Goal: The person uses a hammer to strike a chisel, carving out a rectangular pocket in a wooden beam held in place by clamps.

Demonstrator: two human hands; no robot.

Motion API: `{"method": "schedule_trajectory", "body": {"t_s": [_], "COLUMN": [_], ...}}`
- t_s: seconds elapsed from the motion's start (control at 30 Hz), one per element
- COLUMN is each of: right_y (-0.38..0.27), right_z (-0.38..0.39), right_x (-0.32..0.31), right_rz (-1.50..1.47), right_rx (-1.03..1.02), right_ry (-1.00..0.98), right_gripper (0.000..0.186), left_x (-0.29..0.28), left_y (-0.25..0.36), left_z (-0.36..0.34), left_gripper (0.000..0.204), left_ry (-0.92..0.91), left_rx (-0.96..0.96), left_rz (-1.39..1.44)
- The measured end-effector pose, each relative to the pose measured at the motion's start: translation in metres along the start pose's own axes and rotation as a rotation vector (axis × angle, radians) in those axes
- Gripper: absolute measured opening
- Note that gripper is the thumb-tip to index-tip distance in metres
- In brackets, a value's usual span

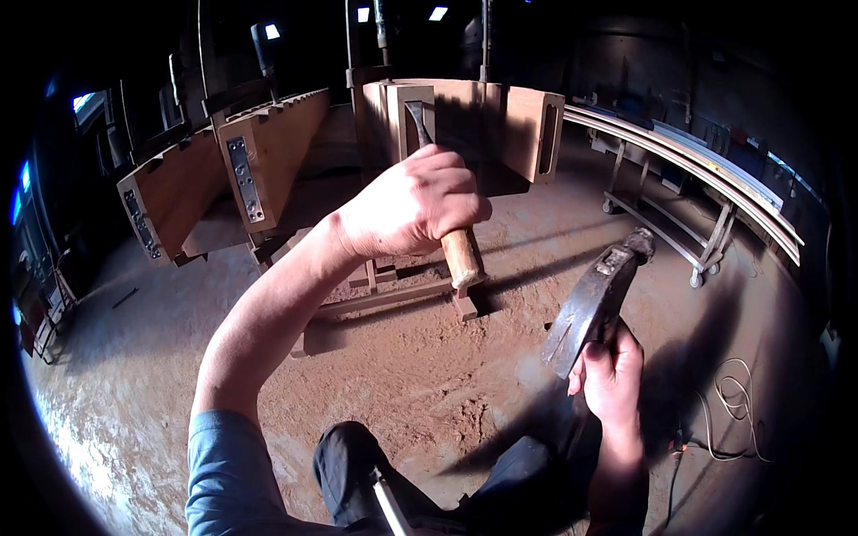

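Near the frame's centre, the left hand (424,198) is wrapped round a wood-handled chisel (460,256), its blade at a wooden panel's (428,125) end, contact unclear. Lower right, the right hand (613,368) grips a hammer (593,302). Chiselling seems in hand; a blow calls for aligning hammer with chisel butt.

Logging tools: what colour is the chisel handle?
Light tan; the chisel handle shows best in head view.

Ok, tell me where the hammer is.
In the head view, the hammer is right of centre, gripped in the right hand, above and left of the pale cable.
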State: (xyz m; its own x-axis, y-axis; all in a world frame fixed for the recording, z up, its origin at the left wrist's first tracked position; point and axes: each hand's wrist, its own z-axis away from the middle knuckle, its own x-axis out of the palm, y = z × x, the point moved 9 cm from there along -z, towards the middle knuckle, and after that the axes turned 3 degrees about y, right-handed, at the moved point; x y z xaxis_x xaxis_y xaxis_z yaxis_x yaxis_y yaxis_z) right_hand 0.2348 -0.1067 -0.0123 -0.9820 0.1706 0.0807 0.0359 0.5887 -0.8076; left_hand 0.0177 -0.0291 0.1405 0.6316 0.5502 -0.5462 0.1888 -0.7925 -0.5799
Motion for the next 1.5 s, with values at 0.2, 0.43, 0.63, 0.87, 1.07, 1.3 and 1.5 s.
{"method": "schedule_trajectory", "body": {"t_s": [0.2, 0.43, 0.63, 0.87, 1.07, 1.3, 1.5], "right_y": [0.044, 0.066, 0.039, 0.038, 0.041, 0.053, 0.059], "right_z": [0.011, 0.006, -0.016, -0.026, -0.022, -0.066, -0.034], "right_x": [-0.005, -0.014, 0.004, 0.030, 0.059, 0.091, 0.097], "right_rz": [0.046, 0.280, 0.324, 0.440, 0.673, 0.869, 0.853], "right_rx": [0.082, 0.057, -0.092, -0.406, -0.714, -0.805, -1.110], "right_ry": [-0.002, -0.028, -0.094, -0.302, -0.544, -0.466, -0.520], "right_gripper": [0.035, 0.030, 0.026, 0.035, 0.030, 0.026, 0.021], "left_x": [0.025, 0.051, 0.058, 0.052, 0.052, 0.055, 0.057], "left_y": [0.013, 0.026, 0.018, 0.006, 0.006, 0.004, 0.004], "left_z": [0.012, 0.044, 0.056, 0.049, 0.040, 0.045, 0.046], "left_gripper": [0.009, 0.023, 0.027, 0.025, 0.025, 0.024, 0.021], "left_ry": [-0.037, -0.099, -0.144, -0.110, -0.026, -0.038, -0.031], "left_rx": [0.096, 0.256, 0.250, 0.212, 0.199, 0.202, 0.208], "left_rz": [-0.128, -0.148, -0.149, -0.148, -0.112, -0.182, -0.193]}}
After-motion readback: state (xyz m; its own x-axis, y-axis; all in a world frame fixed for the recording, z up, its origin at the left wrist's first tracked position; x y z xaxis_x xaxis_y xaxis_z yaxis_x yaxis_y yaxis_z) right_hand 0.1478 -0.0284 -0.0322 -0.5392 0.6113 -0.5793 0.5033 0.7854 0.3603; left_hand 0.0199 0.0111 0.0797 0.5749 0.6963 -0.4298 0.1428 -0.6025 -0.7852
